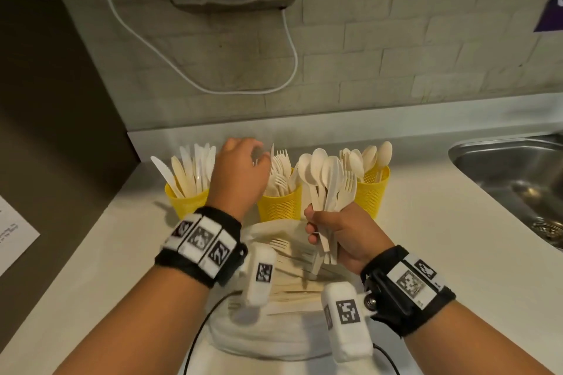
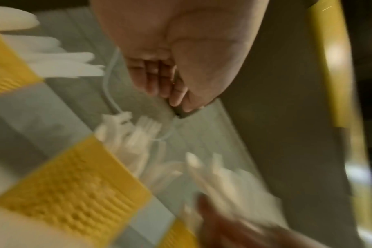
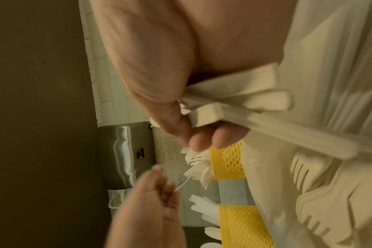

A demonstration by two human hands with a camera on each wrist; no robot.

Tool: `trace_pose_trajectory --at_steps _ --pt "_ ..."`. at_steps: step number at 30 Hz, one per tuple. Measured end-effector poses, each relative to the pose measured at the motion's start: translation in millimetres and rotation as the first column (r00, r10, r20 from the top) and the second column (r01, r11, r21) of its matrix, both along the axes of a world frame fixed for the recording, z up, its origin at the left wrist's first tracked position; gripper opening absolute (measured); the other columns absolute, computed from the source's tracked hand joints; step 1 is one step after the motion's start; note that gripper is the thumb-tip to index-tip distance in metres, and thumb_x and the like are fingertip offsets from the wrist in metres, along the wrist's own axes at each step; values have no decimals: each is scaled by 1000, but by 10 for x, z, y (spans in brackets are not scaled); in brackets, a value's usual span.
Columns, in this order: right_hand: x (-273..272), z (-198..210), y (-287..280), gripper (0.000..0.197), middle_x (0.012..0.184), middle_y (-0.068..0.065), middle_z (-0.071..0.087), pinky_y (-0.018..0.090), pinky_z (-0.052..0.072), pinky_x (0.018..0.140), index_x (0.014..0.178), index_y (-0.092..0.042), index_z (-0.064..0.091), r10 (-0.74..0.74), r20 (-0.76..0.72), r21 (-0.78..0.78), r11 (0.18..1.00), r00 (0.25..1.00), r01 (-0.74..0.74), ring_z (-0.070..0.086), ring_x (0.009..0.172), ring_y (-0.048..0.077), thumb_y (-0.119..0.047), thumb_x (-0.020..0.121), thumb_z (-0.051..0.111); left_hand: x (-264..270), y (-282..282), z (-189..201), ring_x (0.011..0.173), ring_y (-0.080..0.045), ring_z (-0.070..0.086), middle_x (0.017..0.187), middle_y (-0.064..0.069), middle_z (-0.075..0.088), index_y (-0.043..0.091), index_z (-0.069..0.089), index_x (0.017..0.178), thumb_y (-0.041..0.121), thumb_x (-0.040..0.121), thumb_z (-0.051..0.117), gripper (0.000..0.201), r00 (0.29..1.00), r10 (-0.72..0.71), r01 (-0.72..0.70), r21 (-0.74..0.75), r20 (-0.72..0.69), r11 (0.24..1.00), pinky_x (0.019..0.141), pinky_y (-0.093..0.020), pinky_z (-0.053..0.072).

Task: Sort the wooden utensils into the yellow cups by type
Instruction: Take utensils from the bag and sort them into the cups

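Utensil bunch (image 1: 327,192) in R hand (image 1: 344,237)

Knife cup (image 1: 185,201) left, fork cup (image 1: 280,207) middle, spoon cup (image 1: 373,189) right.

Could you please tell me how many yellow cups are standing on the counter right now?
3, in a row near the wall: the left cup holds knives, the middle cup holds forks, and the right cup, partly hidden behind the right hand, holds spoons. None other shows.
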State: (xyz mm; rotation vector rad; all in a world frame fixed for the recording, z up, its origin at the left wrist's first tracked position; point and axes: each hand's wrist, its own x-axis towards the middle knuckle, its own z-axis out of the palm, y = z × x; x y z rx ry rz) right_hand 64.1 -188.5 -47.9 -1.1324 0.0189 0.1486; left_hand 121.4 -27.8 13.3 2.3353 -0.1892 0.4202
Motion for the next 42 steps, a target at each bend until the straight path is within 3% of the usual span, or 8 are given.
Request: trace_pose_trajectory --at_steps 3,8,12,17,22,28,32,42 --pt "13 10 27 22 66 5 53 22 42 46 98 -3 56 26 53 -88 996 998 -22 50 50 12 13 84 50 -395 -232 -36 71 -9 58 77 9 61 27 63 84 32 86 60 7 974 -224 221 -69 -39 973 62 -24 45" --pt "6 8 160 24 42 -5 49 15 38 38 77 -9 50 33 75 -339 941 997 -5 44 34 3 6 93 40 -494 -467 -118 71 -11 59 81 6 57 23 49 100 45 70 76 45 932 -295 279 -103 -211 955 50 -21 47" --pt "-50 7 124 40 70 -6 55 23 45 54 82 -26 53 97 178 -528 849 979 11 53 60 9 14 76 58 -431 -455 -183 62 -11 55 71 5 56 19 47 94 36 75 73 37 944 -234 209 -126 -233 970 53 -25 44" --pt "-76 16 87 50 78 2 63 32 45 59 111 -24 52 147 107 -129 983 983 -132 60 69 14 12 76 53 -415 -351 -191 53 -11 63 63 0 62 11 56 82 17 87 58 8 935 -275 236 -186 -224 954 46 -14 45" --pt "-20 -24 31 35 75 11 58 34 44 63 123 -9 51 157 -91 259 957 983 -129 59 68 21 -27 94 43 -422 -298 -158 58 -20 56 73 -15 61 2 58 91 9 93 53 9 843 -417 201 -521 -339 830 60 -32 52" --pt "18 -57 -91 30 78 9 55 32 48 53 114 -15 50 16 -60 312 950 998 4 55 70 22 3 91 44 -240 -39 233 71 -10 64 88 0 65 23 54 105 12 92 56 17 978 -208 170 -598 6 783 73 -27 55" --pt "38 -106 -191 28 80 8 55 32 51 52 107 -12 51 -40 -105 331 941 994 72 56 74 21 7 87 46 -31 60 379 82 -10 67 96 3 65 28 35 137 18 91 57 53 984 -48 117 -429 170 896 76 -23 54" --pt "-15 -46 -196 25 74 4 60 29 51 58 104 -10 59 35 -44 239 971 998 -24 59 66 18 5 87 48 195 -156 -183 126 -24 34 132 -3 50 20 61 121 25 93 51 31 993 -118 117 289 -12 950 104 -33 27"
